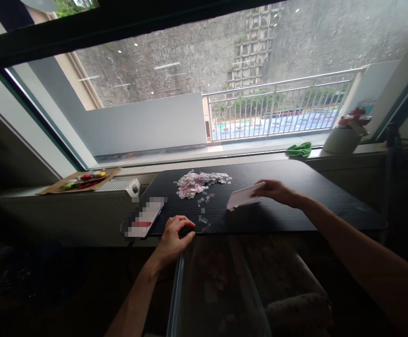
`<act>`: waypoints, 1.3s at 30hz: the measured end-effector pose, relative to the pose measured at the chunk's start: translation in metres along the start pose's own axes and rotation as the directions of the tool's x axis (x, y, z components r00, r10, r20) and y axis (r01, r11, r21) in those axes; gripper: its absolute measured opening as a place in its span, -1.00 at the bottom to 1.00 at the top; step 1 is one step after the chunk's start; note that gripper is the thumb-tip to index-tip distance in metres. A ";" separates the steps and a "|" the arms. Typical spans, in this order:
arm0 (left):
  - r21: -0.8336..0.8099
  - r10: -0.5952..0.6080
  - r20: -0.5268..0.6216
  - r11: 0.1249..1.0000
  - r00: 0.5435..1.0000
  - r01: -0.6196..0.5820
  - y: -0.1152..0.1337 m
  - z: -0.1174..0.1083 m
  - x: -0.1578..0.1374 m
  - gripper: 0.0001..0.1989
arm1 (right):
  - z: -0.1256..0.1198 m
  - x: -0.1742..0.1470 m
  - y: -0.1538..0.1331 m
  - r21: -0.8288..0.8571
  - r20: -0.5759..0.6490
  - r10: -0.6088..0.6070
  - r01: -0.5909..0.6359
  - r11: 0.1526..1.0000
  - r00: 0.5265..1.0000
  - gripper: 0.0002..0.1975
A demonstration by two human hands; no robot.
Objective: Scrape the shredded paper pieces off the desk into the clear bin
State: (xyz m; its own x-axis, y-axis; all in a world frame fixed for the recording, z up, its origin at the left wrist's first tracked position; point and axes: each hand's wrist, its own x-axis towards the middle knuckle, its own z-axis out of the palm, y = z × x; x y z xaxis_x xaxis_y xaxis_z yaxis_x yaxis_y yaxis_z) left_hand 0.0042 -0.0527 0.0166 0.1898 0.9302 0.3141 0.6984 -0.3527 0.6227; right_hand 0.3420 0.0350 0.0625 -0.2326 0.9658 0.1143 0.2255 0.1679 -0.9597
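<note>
My right hand [277, 193] grips a pale, flat rectangular card or plate [244, 195], held on edge and tilted over the dark table [267, 173]. A few paper bits sit by its lower edge. At the table's front edge, my left hand [176, 238] is closed with curled fingers on the rim of a clear plastic bin [176, 295]. Blurry pale paper pieces show inside that bin, just below the tabletop. A heap of small cut paper pieces [197, 182] lies toward the back of the table, with loose bits [203, 218] trailing toward my left hand.
A partly pixelated flat object [148, 217] lies at the table's left end. Left of it, cardboard with colourful items [84, 180] rests by a radiator [120, 187]. On the sill are a green cloth [299, 149] and a pale container [342, 138]. A patterned cushioned seat [295, 304] stands below right.
</note>
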 end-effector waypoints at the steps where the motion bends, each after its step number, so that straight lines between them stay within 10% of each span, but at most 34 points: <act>1: 0.005 0.001 0.004 1.000 1.000 -0.002 -0.001 -0.001 0.000 -0.87 | -0.007 -0.008 0.001 -0.005 0.012 0.015 -0.015 1.000 1.000 -0.49; 7: 0.052 0.008 -0.009 0.999 1.000 -0.007 0.021 0.000 0.006 -0.83 | -0.048 -0.046 0.002 0.017 0.001 0.096 -0.096 0.995 0.995 -0.56; 14: 0.276 0.223 0.193 0.922 0.955 -0.271 0.088 0.027 0.020 -0.78 | -0.037 -0.022 0.014 0.128 -0.276 0.286 -0.260 0.957 0.918 -0.88; 39: 0.326 0.229 0.391 0.871 0.891 -0.367 0.109 0.049 0.015 -0.77 | -0.033 -0.039 0.015 0.067 0.050 0.373 -0.376 0.924 0.926 -0.80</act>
State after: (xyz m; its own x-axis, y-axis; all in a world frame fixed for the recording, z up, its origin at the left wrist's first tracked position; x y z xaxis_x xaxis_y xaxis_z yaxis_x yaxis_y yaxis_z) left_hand 0.1167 -0.0724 0.0538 0.5989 0.7880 0.1426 0.7638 -0.6156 0.1940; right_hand 0.3856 0.0059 0.0521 -0.1788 0.9474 -0.2653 0.2327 -0.2213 -0.9470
